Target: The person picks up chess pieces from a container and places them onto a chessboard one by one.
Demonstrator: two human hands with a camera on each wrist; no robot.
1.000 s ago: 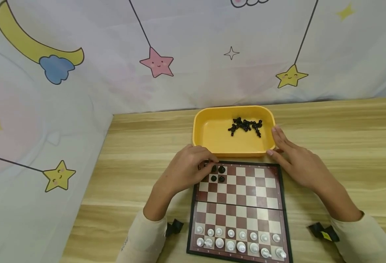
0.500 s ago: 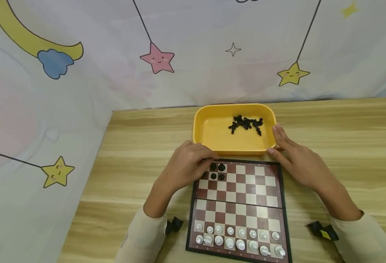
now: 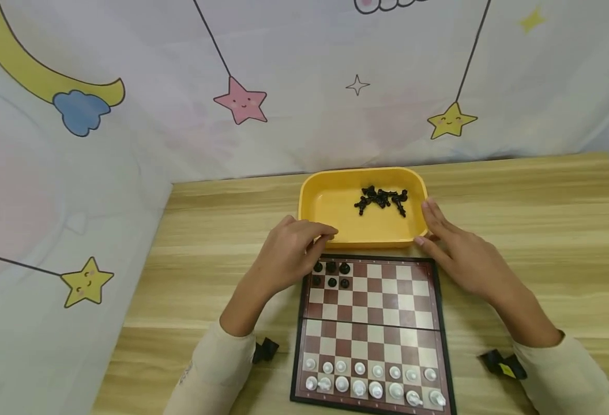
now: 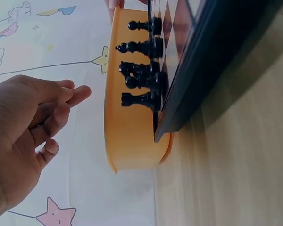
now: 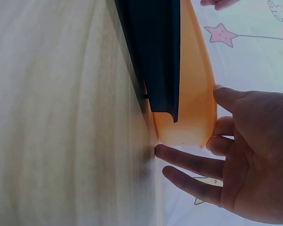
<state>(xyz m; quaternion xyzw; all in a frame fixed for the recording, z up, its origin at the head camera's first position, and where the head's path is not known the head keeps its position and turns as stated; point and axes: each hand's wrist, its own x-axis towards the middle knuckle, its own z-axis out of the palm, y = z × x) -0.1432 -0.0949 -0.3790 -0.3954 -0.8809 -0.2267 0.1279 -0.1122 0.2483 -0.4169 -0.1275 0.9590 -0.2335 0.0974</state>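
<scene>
Step in hand looks like standing black chess pieces on the chessboard [image 3: 358, 331]: six upright pieces [image 3: 331, 267] fill its far-left corner, white rows [image 3: 358, 387] already in place nearest the person. Next move probably calls for the left hand [image 3: 291, 251] to reach further in and pinch one from the loose black pile [image 3: 379, 197], far right inside the yellow tray [image 3: 369, 244]. Left hand hangs over the tray's near-left rim, fingers loosely bent, nothing held; right hand [image 3: 462, 256] touches the tray's right-hand corner, not clenched, seemingly steadying it.
</scene>
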